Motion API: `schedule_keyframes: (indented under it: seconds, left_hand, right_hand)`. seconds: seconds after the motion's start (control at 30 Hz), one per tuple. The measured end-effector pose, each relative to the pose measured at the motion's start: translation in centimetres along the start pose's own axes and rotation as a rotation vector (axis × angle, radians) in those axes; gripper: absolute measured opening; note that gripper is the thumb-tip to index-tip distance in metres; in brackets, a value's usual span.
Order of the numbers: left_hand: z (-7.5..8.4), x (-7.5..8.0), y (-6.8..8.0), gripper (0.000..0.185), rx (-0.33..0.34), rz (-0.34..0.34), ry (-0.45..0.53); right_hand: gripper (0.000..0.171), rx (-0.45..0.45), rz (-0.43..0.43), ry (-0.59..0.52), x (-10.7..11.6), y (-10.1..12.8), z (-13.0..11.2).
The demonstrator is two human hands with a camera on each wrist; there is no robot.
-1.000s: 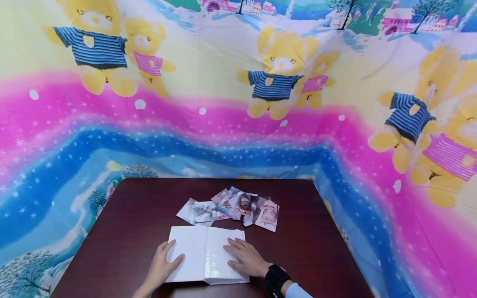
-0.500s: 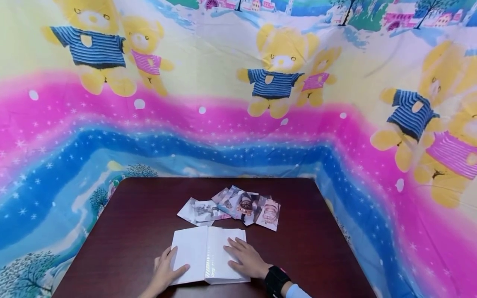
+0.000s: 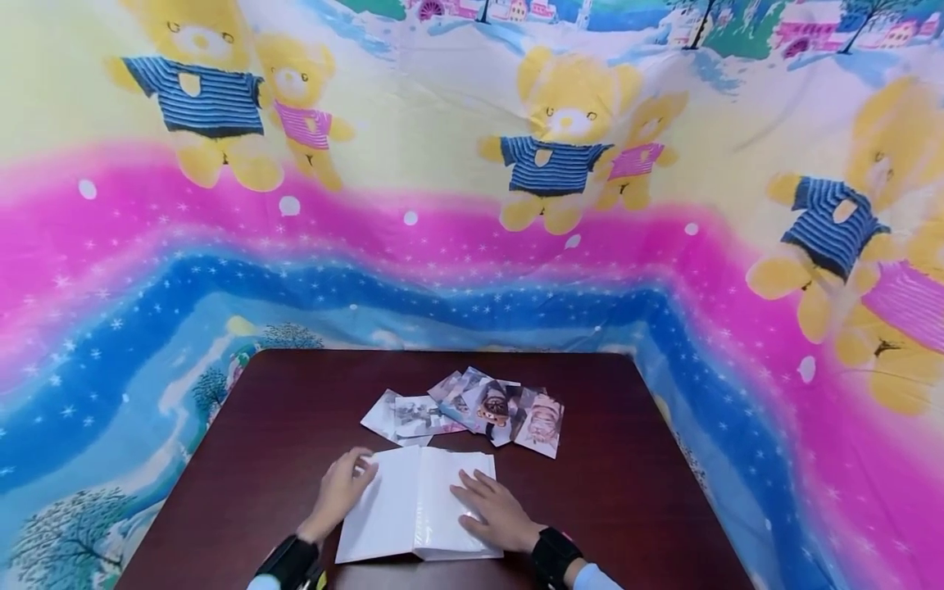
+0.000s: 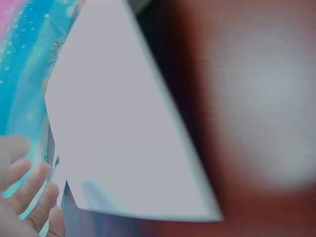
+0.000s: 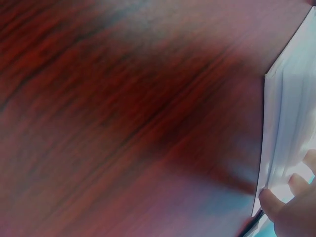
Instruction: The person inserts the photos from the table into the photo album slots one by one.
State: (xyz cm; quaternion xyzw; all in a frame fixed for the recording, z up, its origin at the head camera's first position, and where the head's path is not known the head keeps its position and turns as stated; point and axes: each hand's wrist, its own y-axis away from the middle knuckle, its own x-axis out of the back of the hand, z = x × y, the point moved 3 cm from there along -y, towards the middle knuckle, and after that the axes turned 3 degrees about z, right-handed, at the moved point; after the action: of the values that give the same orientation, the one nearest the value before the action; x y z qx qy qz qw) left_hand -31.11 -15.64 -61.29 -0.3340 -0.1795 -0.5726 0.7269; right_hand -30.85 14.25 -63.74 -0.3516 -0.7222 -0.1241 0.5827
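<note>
Album: white album (image 3: 413, 512) open on dark table (image 3: 627, 508).
Left hand (image 3: 342, 487): at upper left page corner.
Right hand (image 3: 497, 512): flat on right page.
Photos (image 3: 472, 410): fanned just beyond album.
Backdrop: bear-print sheet (image 3: 560, 156).

Both forearms reach in over the near edge of the album (image 3: 413, 508), each with a black band at the wrist. The left hand (image 3: 342, 489) sits at the album's far left corner, its fingers bent over that edge. The right hand (image 3: 496, 512) lies flat, palm down, on the album's right page, fingers straight and slightly spread, pointing away from the person.
</note>
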Motion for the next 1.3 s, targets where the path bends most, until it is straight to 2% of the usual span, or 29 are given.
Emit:
schedule_keyframes:
  seconds: [0.1,0.2,0.27,0.4,0.5,0.6,0.67,0.8,0.9,1.03,1.07,1.1,1.2,1.3]
  left_hand:
    - [1.0,-1.3,-2.7,0.017,-0.021,-0.002,0.063]
    - [1.6,-2.9,-4.5,0.016,-0.029,-0.027,0.063]
    - [1.6,-4.0,-5.2,0.017,-0.023,-0.034,0.065]
    - [0.9,-5.7,-6.0,0.017,0.049,-0.007,0.059]
    - [0.9,-6.3,-6.2,0.021,0.115,0.027,0.012]
    - [1.1,-6.5,-6.4,0.026,0.212,0.031,-0.055]
    - [1.2,-6.7,-6.6,0.03,0.305,0.015,-0.08]
    - [0.8,-7.2,-7.4,0.031,0.432,-0.014,-0.039]
    - [0.6,-7.4,-8.1,0.029,0.454,0.015,-0.034]
    - [1.0,-6.8,-8.6,0.03,0.449,0.012,-0.102]
    - [1.1,-6.6,-8.6,0.03,0.464,-0.015,-0.098]
    - [1.1,-6.5,-8.6,0.03,0.462,-0.012,-0.098]
    - [1.2,-6.2,-8.6,0.027,0.462,-0.011,-0.052]
    - [1.4,-5.8,-9.2,0.026,0.505,-0.022,0.033]
  right_hand:
    - [0.05,-0.012,0.01,0.001,0.2,0.4,0.3]
    - [0.05,-0.024,0.007,-0.002,0.1,0.8,0.6]
    - [0.051,-0.026,0.005,0.002,-0.2,0.9,0.7]
    - [0.051,-0.017,0.007,0.019,-0.6,1.0,0.7]
    - [0.05,-0.004,0.02,0.034,-0.8,1.0,0.6]
    - [0.05,0.006,0.039,0.053,-1.1,1.2,0.5]
    - [0.05,0.008,0.043,0.063,-1.2,1.2,0.4]
    - [0.051,0.013,0.055,0.073,-1.7,1.2,0.5]
    - [0.051,0.014,0.064,0.079,-1.8,1.1,0.6]
    - [0.051,0.014,0.065,0.074,-1.8,0.9,0.5]
    - [0.051,0.013,0.064,0.073,-1.9,0.8,0.5]
    - [0.051,0.015,0.066,0.07,-1.9,0.8,0.5]
    - [0.051,0.02,0.071,0.073,-1.9,0.7,0.5]
    - [0.05,0.012,0.061,0.063,-1.8,0.5,0.5]
